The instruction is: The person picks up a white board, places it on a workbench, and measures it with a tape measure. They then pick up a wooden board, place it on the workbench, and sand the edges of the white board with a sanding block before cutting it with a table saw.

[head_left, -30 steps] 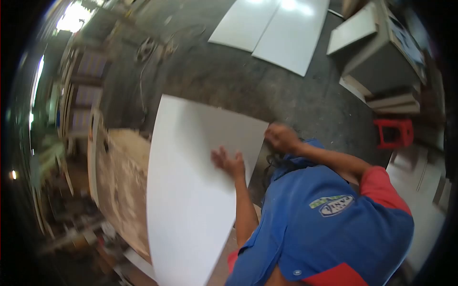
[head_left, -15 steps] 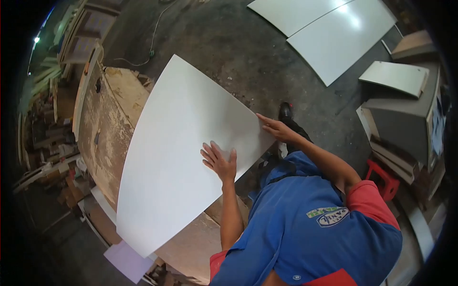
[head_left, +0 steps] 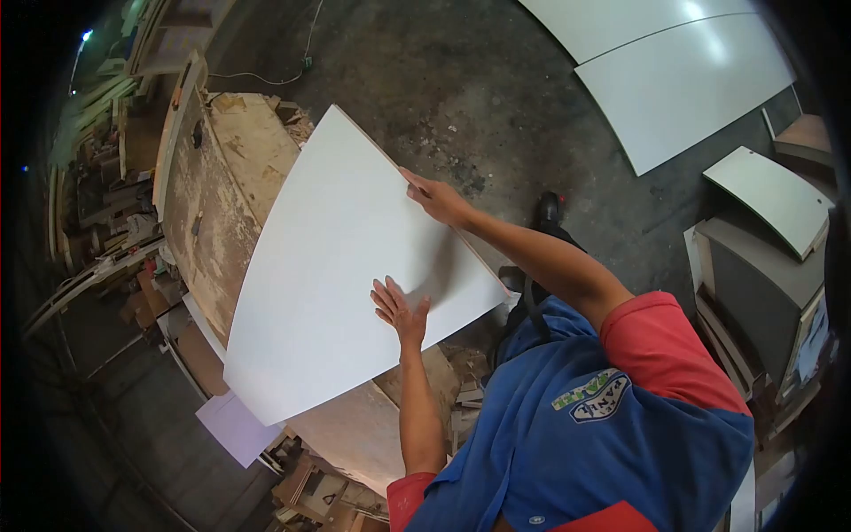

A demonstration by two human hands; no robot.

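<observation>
A large white panel [head_left: 328, 257] rests on a worn wooden workbench [head_left: 208, 213], its near and right parts reaching past the bench top. My left hand [head_left: 401, 312] lies flat on the panel's face near its front edge, fingers spread. At the panel's right edge, my right hand [head_left: 436, 200] has its thumb on the top face and its fingers at the rim. The fingertips below that edge are partly hidden.
White panels [head_left: 683, 80] lie on the concrete floor at the upper right. A grey cabinet [head_left: 753, 284] with a white board [head_left: 771, 199] on it stands at the right. A cable [head_left: 266, 82] crosses the floor beyond the bench. Wood offcuts [head_left: 332, 496] are piled below.
My right hand has slid along the panel's right edge toward its far corner, and its fingers now bend at the rim. My left hand stays flat on the panel. The view has shifted slightly.
</observation>
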